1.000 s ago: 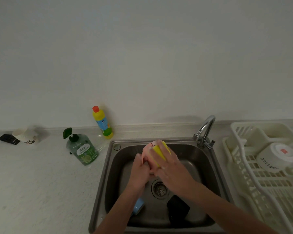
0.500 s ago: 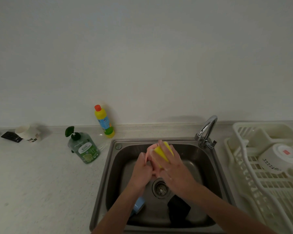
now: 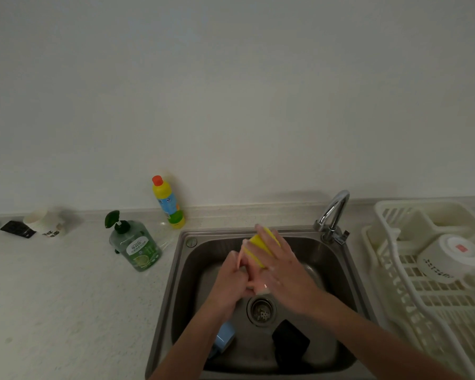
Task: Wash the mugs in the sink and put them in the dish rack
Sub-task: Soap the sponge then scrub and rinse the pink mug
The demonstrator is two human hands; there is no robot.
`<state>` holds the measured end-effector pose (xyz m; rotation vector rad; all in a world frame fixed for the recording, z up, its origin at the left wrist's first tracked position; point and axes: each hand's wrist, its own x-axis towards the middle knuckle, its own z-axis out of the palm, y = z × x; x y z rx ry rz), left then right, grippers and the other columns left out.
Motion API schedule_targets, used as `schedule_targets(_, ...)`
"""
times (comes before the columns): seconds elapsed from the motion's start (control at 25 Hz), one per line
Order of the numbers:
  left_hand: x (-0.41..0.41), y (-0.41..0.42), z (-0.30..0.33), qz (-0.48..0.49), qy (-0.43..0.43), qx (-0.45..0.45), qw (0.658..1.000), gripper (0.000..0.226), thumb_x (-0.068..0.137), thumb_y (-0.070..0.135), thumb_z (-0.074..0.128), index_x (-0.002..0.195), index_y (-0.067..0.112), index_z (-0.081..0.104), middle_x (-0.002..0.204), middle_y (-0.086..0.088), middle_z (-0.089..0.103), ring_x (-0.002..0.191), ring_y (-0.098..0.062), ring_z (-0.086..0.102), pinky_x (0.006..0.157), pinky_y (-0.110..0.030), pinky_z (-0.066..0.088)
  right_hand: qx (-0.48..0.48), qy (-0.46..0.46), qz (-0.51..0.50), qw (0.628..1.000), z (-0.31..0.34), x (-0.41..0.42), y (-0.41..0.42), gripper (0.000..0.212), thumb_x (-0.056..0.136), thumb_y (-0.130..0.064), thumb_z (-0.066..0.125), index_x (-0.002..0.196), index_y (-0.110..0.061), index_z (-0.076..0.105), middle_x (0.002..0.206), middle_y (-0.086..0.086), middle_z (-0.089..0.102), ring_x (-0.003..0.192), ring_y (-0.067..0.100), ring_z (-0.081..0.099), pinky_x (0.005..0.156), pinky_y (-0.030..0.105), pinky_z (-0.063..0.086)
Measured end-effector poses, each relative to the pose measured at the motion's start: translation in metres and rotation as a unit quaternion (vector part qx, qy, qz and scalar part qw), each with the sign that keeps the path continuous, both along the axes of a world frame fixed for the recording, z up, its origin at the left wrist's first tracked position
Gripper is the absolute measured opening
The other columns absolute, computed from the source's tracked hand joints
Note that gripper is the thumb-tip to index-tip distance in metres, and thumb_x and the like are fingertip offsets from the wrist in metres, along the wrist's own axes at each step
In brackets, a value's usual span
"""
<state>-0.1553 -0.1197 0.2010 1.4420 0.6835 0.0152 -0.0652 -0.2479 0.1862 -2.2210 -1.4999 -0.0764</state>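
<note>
Pink mug held above the middle of the steel sink, over the drain. Left hand curled round the mug's left side, gripping it. Right hand laid over a yellow sponge, fingers fairly straight and pressing it against the mug's far end. Blue mug lying near left on the sink floor, partly hidden by the left forearm; black mug near right of the drain. White mug upside down in the white dish rack, right of the sink.

Likely hazards: slip of a wet, possibly soapy mug from the left-hand grip under sponge pressure, then a drop onto steel or onto the mugs below, chipping. Faucet near the right hand; knock possible on lifting. Rack partly occupied, so collision with the white mug on placement.
</note>
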Motion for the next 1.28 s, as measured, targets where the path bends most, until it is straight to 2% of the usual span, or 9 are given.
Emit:
schedule_targets(0.08, -0.002, 0.003, 0.003, 0.005, -0.001, -0.027, 1.0, 0.02, 0.089, -0.009, 0.038, 0.104, 0.0, 0.048, 0.094, -0.014, 0.058, 0.081, -0.025, 0.065, 0.07, -0.05, 0.06, 0.051, 0.182, -0.029, 0.982, 0.01, 0.012, -0.007, 0.058, 0.092, -0.035, 0.031, 0.149, -0.044, 0.024, 0.164, -0.013, 0.0, 0.151, 0.006, 0.006, 0.121, 0.031, 0.017)
schedule_targets(0.2, 0.001, 0.01, 0.004, 0.044, -0.012, -0.071, 0.996, 0.027, 0.091, -0.01, 0.041, 0.114, 0.001, 0.05, 0.11, -0.019, 0.063, 0.093, -0.031, 0.071, 0.082, -0.06, 0.057, 0.095, 0.284, -0.027, 0.954, 0.009, 0.004, -0.016, 0.063, 0.091, -0.029, 0.033, 0.146, -0.054, 0.014, 0.162, -0.022, 0.0, 0.15, 0.008, 0.013, 0.111, 0.015, 0.026)
schedule_targets(0.4, 0.004, 0.009, 0.004, 0.023, -0.029, 0.01, 0.999, 0.027, 0.089, -0.008, 0.041, 0.109, 0.006, 0.051, 0.11, -0.021, 0.062, 0.1, -0.034, 0.067, 0.08, -0.055, 0.059, 0.007, -0.061, -0.017, 0.998, -0.002, -0.017, 0.003, 0.057, 0.095, -0.028, 0.034, 0.151, -0.028, 0.028, 0.165, -0.004, -0.009, 0.152, 0.031, 0.0, 0.12, 0.049, 0.021)
schedule_targets(0.52, 0.001, 0.008, 0.003, 0.013, -0.022, -0.005, 1.0, 0.022, 0.088, -0.01, 0.037, 0.097, 0.005, 0.049, 0.096, -0.019, 0.059, 0.087, -0.03, 0.065, 0.082, -0.059, 0.057, 0.013, 0.094, -0.051, 0.994, 0.01, 0.003, 0.006, 0.061, 0.095, -0.035, 0.024, 0.156, -0.031, 0.021, 0.165, -0.003, -0.007, 0.152, 0.016, -0.004, 0.122, 0.042, 0.02)
schedule_targets(0.68, -0.001, 0.017, 0.001, 0.066, -0.038, -0.092, 0.993, 0.03, 0.089, -0.014, 0.039, 0.113, -0.001, 0.052, 0.106, -0.017, 0.065, 0.092, -0.03, 0.071, 0.072, -0.049, 0.06, 0.101, 0.365, -0.044, 0.924, 0.013, 0.008, -0.005, 0.065, 0.086, -0.032, 0.031, 0.143, -0.056, 0.011, 0.161, -0.02, 0.006, 0.146, 0.008, 0.022, 0.111, 0.03, 0.035)
schedule_targets(0.8, 0.002, 0.021, -0.004, 0.091, -0.033, -0.046, 0.994, 0.036, 0.085, -0.014, 0.039, 0.115, 0.002, 0.049, 0.113, -0.02, 0.063, 0.101, -0.033, 0.067, 0.077, -0.051, 0.061, 0.053, 0.248, -0.013, 0.967, 0.006, -0.014, -0.005, 0.067, 0.09, -0.032, 0.029, 0.151, -0.047, 0.007, 0.163, -0.019, -0.004, 0.147, 0.018, 0.023, 0.111, 0.042, 0.04)
schedule_targets(0.96, -0.001, 0.009, -0.005, 0.033, -0.021, 0.046, 0.998, 0.023, 0.089, -0.007, 0.037, 0.105, 0.005, 0.048, 0.107, -0.026, 0.058, 0.096, -0.038, 0.065, 0.081, -0.061, 0.055, 0.046, -0.04, -0.022, 0.998, 0.006, -0.012, 0.013, 0.058, 0.092, -0.021, 0.034, 0.148, -0.013, 0.04, 0.163, 0.007, 0.011, 0.15, 0.016, -0.003, 0.118, 0.046, 0.028)
schedule_targets(1.2, -0.005, 0.018, 0.002, 0.058, -0.043, -0.076, 0.995, 0.033, 0.088, -0.014, 0.038, 0.114, 0.001, 0.051, 0.107, -0.017, 0.066, 0.095, -0.031, 0.071, 0.081, -0.058, 0.058, 0.055, 0.276, -0.054, 0.958, 0.018, 0.01, 0.004, 0.07, 0.093, -0.008, 0.039, 0.149, -0.046, 0.019, 0.159, -0.015, 0.01, 0.142, 0.013, 0.027, 0.1, 0.026, 0.042)
schedule_targets(1.28, 0.0, 0.02, 0.0, 0.073, -0.036, -0.044, 0.996, 0.035, 0.084, -0.015, 0.039, 0.114, 0.0, 0.049, 0.109, -0.021, 0.064, 0.099, -0.035, 0.068, 0.082, -0.06, 0.057, 0.107, 0.21, -0.043, 0.971, 0.017, -0.01, 0.006, 0.065, 0.094, -0.002, 0.038, 0.149, -0.035, 0.029, 0.16, -0.006, 0.015, 0.147, 0.024, 0.026, 0.104, 0.023, 0.041)
